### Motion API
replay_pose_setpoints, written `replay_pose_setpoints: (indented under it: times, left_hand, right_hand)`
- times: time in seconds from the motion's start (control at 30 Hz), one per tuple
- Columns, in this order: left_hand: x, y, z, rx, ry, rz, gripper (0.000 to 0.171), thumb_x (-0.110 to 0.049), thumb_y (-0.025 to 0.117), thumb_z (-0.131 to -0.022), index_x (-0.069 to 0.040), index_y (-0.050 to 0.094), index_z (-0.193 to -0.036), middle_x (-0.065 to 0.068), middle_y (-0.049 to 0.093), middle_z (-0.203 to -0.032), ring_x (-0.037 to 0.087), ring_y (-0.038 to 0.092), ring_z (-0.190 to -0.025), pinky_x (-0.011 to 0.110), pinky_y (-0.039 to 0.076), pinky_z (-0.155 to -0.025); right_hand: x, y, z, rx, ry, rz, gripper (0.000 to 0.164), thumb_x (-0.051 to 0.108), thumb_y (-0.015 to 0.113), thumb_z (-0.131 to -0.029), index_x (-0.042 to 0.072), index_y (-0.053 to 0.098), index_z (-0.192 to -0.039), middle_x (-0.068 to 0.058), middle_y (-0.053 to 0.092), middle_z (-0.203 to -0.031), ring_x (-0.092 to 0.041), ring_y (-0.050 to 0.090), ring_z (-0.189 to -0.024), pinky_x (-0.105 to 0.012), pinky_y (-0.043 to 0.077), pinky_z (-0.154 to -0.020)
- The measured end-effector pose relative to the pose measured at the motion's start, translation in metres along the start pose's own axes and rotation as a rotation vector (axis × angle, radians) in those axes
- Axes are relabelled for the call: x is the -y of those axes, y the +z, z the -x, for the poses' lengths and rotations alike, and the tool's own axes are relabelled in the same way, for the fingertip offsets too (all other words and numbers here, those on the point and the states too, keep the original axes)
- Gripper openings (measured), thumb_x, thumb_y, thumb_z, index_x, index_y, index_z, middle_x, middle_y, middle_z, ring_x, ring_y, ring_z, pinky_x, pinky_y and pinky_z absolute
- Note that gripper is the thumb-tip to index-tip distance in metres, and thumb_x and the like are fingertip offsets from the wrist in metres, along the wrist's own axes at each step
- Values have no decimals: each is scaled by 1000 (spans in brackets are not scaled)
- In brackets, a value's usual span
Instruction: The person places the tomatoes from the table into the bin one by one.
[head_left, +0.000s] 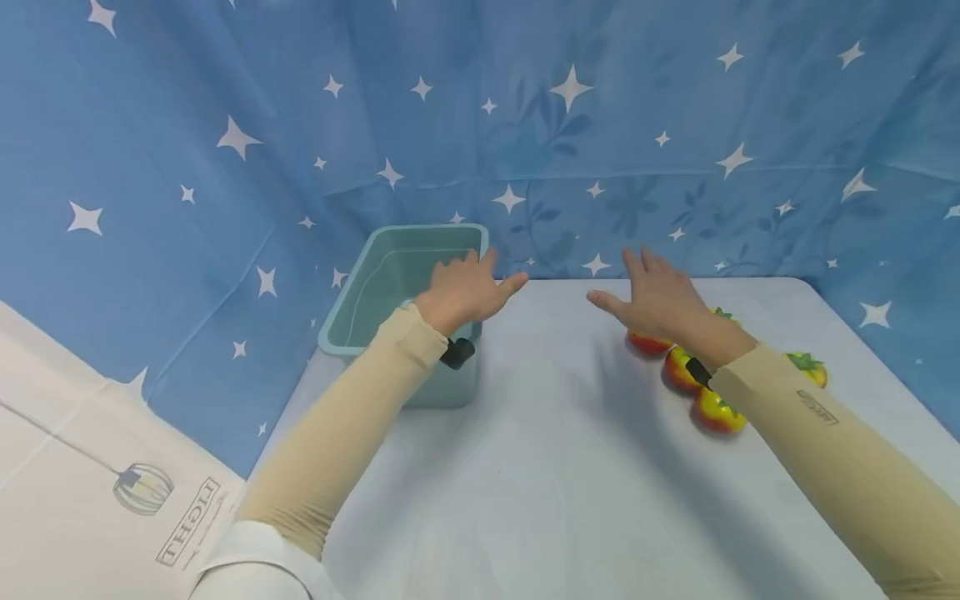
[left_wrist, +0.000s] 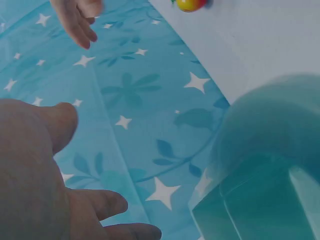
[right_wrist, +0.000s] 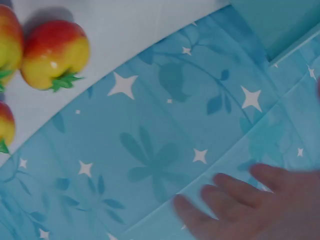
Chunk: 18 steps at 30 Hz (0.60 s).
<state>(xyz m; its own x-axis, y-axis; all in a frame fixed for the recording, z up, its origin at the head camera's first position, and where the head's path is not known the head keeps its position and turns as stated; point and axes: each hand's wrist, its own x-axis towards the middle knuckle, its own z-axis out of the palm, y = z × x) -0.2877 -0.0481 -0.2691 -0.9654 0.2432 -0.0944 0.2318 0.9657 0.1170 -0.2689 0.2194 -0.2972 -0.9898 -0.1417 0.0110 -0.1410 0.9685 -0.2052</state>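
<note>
- The left hand (head_left: 467, 287) hangs above the right side of the teal bin (head_left: 442, 387), its grip spread, thumb pointing towards the right hand; whether it touches the rim cannot be told.
- The right hand (head_left: 663, 298) hovers near the far edge of the white worktop (head_left: 540, 483), its grip likewise spread, fingers extended and thumb out to the left.
- Red-and-yellow fruits (head_left: 720, 412) with green leafy tops lie clustered on the worktop's right side, beneath and beside the right wrist.
- The bin stands upright on the worktop's far left.
- A blue star-patterned curtain (head_left: 450, 133) hangs behind.
</note>
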Motion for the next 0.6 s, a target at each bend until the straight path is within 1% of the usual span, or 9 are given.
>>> replay_pose_setpoints:
  times: [0.07,0.13,0.23,0.37,0.47,0.6]
  left_hand:
    - [4,-1,4,15,12,13,84,-71,23,-94,-18,11,-159,13,17,-161,36,27,-143,54,25,-112]
    - [7,-3,11,14,30,28,84,-70,26,-94,-17,11,-159,12,18,-162,35,29,-143,53,30,-110]
    - [15,-8,25,-11,49,44,83,-68,30,-95,-17,13,-158,11,20,-161,34,31,-142,53,33,-108]
    - [37,-14,44,-62,40,90,82,-67,33,-95,-17,16,-158,8,22,-161,33,29,-143,53,31,-109]
    - [59,-15,56,-87,26,152,81,-65,34,-96,-15,18,-158,9,23,-161,33,26,-144,53,28,-111]
    - [91,-12,67,-119,2,221,79,-62,36,-97,-12,21,-157,11,25,-160,34,25,-144,55,27,-111]
  right_hand:
    - [-5,3,5,-47,-3,-39,99,64,51,-89,0,14,-155,-31,18,-155,-53,22,-137,-68,23,-105]
    - [-11,5,11,-95,-5,-84,92,54,59,-89,3,19,-155,-28,23,-154,-50,27,-136,-68,27,-103]
    - [-23,9,20,-127,-12,-128,85,45,63,-90,6,24,-154,-26,26,-154,-49,28,-136,-69,27,-102]
    - [-41,17,33,-82,-13,-100,86,48,61,-90,3,25,-153,-29,24,-153,-51,25,-136,-70,25,-103]
    - [-54,23,40,-28,9,-72,91,55,59,-89,-1,25,-152,-33,23,-151,-53,23,-134,-70,23,-102]
    - [-68,32,47,-12,43,-94,95,59,59,-88,-4,26,-150,-35,23,-149,-54,24,-133,-71,25,-100]
